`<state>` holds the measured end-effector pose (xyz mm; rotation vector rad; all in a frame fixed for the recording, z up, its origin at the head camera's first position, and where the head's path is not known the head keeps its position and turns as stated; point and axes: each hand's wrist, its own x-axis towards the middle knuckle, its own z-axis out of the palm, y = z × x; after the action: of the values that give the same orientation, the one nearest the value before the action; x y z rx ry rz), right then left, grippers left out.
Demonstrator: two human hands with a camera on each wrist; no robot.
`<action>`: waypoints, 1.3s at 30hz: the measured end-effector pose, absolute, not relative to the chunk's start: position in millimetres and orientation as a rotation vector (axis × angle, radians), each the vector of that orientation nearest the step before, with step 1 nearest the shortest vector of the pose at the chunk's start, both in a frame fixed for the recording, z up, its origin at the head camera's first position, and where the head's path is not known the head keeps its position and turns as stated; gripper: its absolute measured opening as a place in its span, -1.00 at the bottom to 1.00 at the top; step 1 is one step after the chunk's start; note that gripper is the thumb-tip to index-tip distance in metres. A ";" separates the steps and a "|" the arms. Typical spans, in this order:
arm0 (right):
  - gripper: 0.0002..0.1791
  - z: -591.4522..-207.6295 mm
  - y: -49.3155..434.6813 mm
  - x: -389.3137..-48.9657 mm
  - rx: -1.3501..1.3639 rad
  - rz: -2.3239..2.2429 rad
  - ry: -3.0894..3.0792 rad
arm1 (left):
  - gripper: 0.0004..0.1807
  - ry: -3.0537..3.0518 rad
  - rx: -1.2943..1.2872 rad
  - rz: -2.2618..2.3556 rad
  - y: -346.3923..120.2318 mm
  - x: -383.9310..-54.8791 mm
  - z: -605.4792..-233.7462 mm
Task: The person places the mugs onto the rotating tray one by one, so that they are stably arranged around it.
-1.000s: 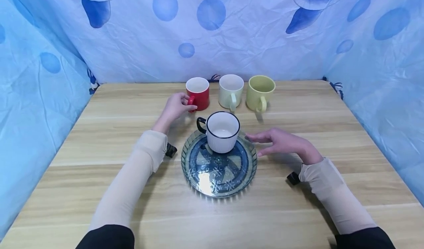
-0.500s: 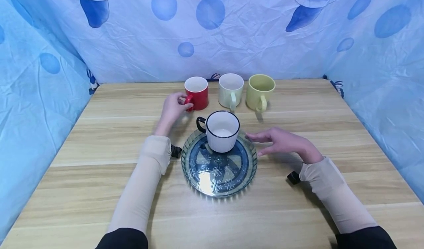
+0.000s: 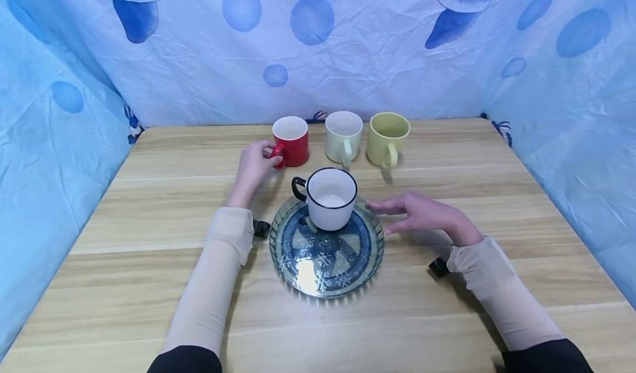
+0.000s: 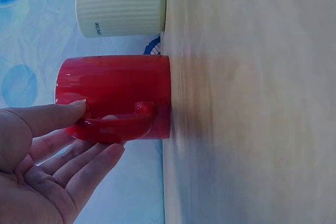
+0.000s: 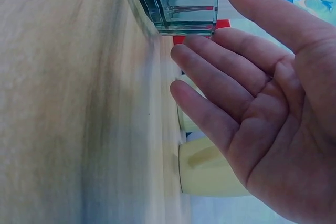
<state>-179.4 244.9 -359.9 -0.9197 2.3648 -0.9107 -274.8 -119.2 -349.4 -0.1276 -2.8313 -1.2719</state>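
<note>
In the head view my left hand pinches the handle of a red mug with a white inside, upright at the back of the table. The left wrist view shows the thumb on the upper part of the red handle, a fingertip inside its loop and the other fingers beyond. A white mug with black rim and handle stands on a round blue-patterned glass dish. My right hand is at the dish's right rim, fingers extended; in the right wrist view they lie beside the clear glass wall.
A pale ribbed mug and a yellow-green mug stand right of the red one, handles facing front. Blue patterned sheeting rises behind and beside the wooden table.
The left thumb has drawn back from the red mug's side onto its handle, and the left forearm has swung right. The view has shifted slightly. My right hand stays at the dish.
</note>
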 end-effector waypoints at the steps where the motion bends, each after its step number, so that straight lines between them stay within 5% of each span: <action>1: -0.23 -360.3 244.7 -179.5 -0.916 -0.907 2.367 | -0.63 -2.833 -0.127 -1.271 -119.7 -274.5 -349.3; 39: -0.24 -360.4 244.9 -179.5 -0.898 -0.902 2.367 | -0.66 -2.803 0.039 -1.378 -122.0 -273.0 -344.2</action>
<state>-179.5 244.9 -360.4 -0.8980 2.3665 -0.9021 -273.0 -122.0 -344.2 0.0390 -2.8027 -1.3780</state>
